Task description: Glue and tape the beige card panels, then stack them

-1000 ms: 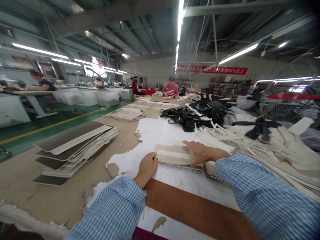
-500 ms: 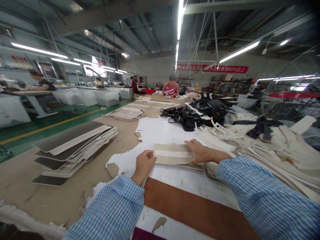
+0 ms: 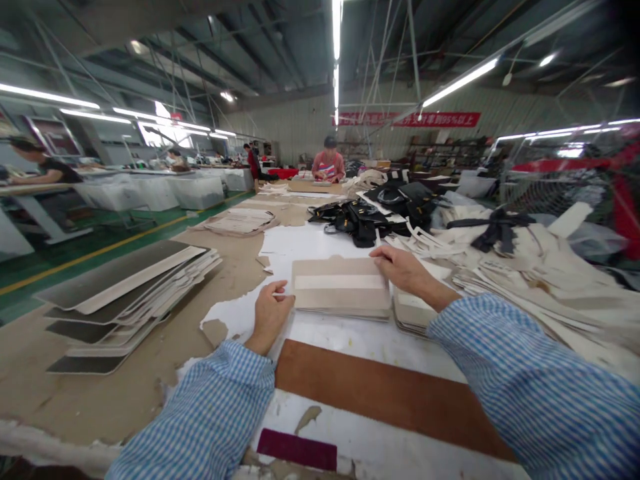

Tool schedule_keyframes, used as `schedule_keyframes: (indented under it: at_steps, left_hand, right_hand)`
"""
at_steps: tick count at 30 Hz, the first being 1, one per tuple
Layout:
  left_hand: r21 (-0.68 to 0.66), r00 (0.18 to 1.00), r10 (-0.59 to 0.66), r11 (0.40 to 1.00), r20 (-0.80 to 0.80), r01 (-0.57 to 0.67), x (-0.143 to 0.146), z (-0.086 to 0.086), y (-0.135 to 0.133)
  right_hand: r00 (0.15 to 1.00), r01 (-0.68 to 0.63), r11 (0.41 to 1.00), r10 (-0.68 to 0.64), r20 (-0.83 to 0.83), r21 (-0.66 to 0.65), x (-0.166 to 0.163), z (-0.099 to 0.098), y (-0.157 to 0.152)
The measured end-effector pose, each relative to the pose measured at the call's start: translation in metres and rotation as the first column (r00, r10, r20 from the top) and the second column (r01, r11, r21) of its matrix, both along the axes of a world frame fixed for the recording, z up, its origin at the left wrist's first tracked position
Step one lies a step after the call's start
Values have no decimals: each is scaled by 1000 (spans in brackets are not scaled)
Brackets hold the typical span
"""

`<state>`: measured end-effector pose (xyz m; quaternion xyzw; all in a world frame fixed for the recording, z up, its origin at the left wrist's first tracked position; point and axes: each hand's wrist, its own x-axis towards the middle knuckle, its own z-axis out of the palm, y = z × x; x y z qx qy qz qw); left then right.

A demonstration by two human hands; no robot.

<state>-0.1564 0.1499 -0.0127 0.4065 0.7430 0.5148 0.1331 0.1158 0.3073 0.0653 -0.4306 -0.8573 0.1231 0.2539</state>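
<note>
A flat beige panel [image 3: 325,268] with a white strip across it lies on top of a small stack of like panels. My right hand [image 3: 407,272] has its fingers closed at the panel's upper right corner; its thumb is mostly hidden. By the left edge is my left hand [image 3: 273,313], fingers loosely bent, with a gap between thumb and forefinger and nothing visible between them. A second stack of beige panels [image 3: 413,310] sits just right of the first, partly under my right forearm. Nearer me, a long brown strip [image 3: 380,390] lies across the white sheet.
Dark and cream boards [image 3: 125,293] are piled loosely at left. Black strapped pieces [image 3: 360,217] lie farther back, and cream offcuts [image 3: 540,280] heap up at right. A purple piece [image 3: 297,449] lies near the front edge. Across the table a person [image 3: 329,163] works.
The panel, held between both hands above the stack, now rests on it. My left hand has eased off its left edge; my right hand has shifted to the upper corner. The view has turned slightly right.
</note>
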Motion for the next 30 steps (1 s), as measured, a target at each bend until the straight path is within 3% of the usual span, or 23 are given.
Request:
schedule_keyframes:
  at_steps: [4,7,9,11,14,18,25,28,30]
  left_hand:
    - [27,993,-81,997,88,78,26,28,-42]
    - [-26,959,-211,975,192,219,58,35,-95]
    - [-72,923,-274,950,268,303,82,28,-130]
    - [-118,889,-318,920,331,373,101,14,-157]
    - [-159,930,-295,930,221,333,116,-6,-176]
    - [-183,960,-280,944,-4,274,118,-15,-176]
    - [-252,935,-317,929,-157,272,113,-16,-174]
    - [-214,886,-323,941,-331,263,109,-20,-177]
    - [-184,801,-329,944,-499,273,110,-22,-180]
  right_hand:
    - [990,61,998,-63,-126,-20,45,20,-47]
    - [968,83,975,-127,-214,-205,92,13,-87]
    - [954,67,918,-174,-246,-392,120,-8,-111]
    - [941,20,824,-207,-269,-567,140,-38,-132]
    - [946,8,762,-215,-241,-647,153,-82,-152]
    - [975,83,837,-181,-130,-541,152,-105,-162]
    - [986,112,961,-139,-93,-253,141,-103,-173]
    - [982,128,990,-135,-135,-60,145,-102,-181]
    - [962,204,977,-189,-195,57,159,-98,-187]
